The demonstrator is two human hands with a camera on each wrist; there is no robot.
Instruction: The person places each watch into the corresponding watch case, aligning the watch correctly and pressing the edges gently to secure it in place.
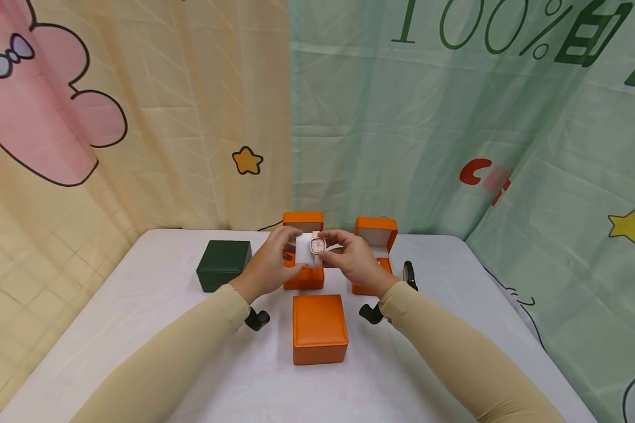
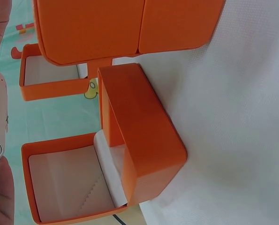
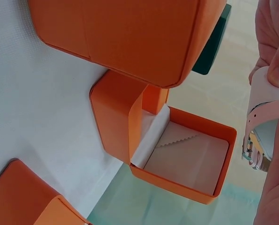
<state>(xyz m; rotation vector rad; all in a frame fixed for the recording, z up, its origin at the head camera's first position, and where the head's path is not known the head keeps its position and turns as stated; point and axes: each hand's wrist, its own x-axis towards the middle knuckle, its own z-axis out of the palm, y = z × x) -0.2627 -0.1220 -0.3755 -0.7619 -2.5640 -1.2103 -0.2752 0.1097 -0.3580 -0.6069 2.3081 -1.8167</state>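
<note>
The left hand (image 1: pixel 268 264) is holding a small white cushion (image 1: pixel 303 249), its thumb pressing on the cushion and its fingers bending round the other side, so the gap between them is only as wide as the cushion. The right hand (image 1: pixel 358 261) is pinching a pink watch (image 1: pixel 318 245) at its side, with the thumb and pointing finger close together. The watch is sitting right at the cushion's right end, its round-cornered face looking back at the person, and its buckle (image 3: pixel 252 161) is showing in the right wrist view. The strap seems to be curving round the cushion, but I cannot tell if it goes all the way. Both hands are holding these things up over the table (image 1: pixel 413 364), in front of an orange box with its lid up (image 1: pixel 304 283). Another lifted-lid orange box (image 1: pixel 376 231) is standing behind the right hand, near a black watch (image 1: pixel 409 274). A closed orange box (image 1: pixel 319 328) is sitting nearer the person, and a green box (image 1: pixel 224 265) is resting to the left.
</note>
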